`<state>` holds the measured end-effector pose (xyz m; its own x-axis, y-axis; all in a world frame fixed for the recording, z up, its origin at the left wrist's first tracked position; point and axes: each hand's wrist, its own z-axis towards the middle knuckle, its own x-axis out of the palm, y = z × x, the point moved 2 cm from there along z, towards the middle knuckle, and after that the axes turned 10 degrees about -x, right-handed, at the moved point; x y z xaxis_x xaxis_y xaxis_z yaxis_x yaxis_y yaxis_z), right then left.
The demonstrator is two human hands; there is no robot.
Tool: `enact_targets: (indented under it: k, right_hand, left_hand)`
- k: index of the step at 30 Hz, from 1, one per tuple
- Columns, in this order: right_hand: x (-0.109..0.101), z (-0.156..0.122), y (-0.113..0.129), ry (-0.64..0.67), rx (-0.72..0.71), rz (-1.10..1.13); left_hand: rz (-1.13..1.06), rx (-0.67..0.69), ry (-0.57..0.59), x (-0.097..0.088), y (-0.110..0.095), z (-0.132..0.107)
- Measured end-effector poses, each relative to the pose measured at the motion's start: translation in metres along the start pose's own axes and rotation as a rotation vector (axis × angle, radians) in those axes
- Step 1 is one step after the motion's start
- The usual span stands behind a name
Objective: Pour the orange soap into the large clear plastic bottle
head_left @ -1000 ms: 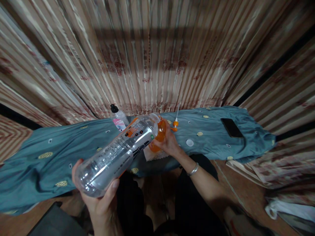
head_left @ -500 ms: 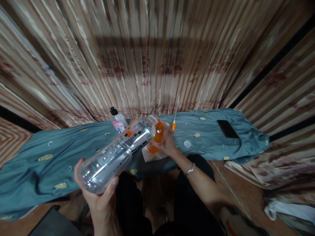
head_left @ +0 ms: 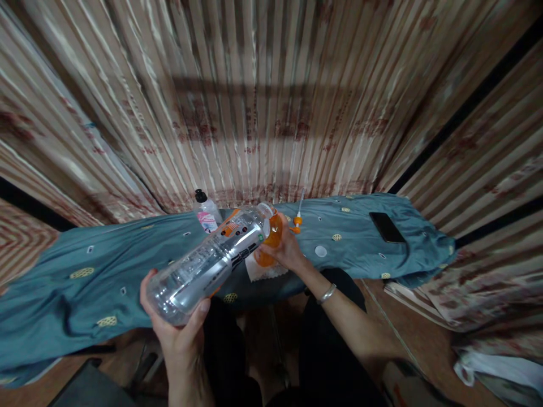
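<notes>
My left hand [head_left: 178,333] is wrapped round the base of a large clear plastic bottle [head_left: 207,263] with a silver and orange label. That bottle is tilted, its uncapped neck up and to the right. My right hand [head_left: 286,246] grips an orange see-through bottle [head_left: 270,240], which stands over a whitish paper napkin [head_left: 261,271]. The clear bottle's mouth is at the top of the orange bottle; whether they touch I cannot tell. Behind the right hand lies an orange pump head [head_left: 297,221] with a pale tube.
A white bottle [head_left: 207,215] with a black cap and pink label stands at the back. A dark phone [head_left: 386,227] and a small white disc [head_left: 320,250] lie on the teal patterned cloth [head_left: 139,260]. A striped curtain [head_left: 271,113] hangs behind.
The base of the clear bottle and my left hand have shifted slightly right. The view has moved a little. Both hands keep their holds.
</notes>
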<state>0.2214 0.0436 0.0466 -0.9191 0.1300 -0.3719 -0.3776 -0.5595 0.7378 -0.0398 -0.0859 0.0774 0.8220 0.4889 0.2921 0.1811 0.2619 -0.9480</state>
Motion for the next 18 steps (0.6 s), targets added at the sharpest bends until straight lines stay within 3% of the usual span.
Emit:
enact_targets:
  k: [18]
  right_hand:
    - [0.0061,-0.003,0.0015,-0.051,0.041,-0.019]
  left_hand:
    - [-0.017,0.009,-0.025,0.0009,-0.0024,-0.0034]
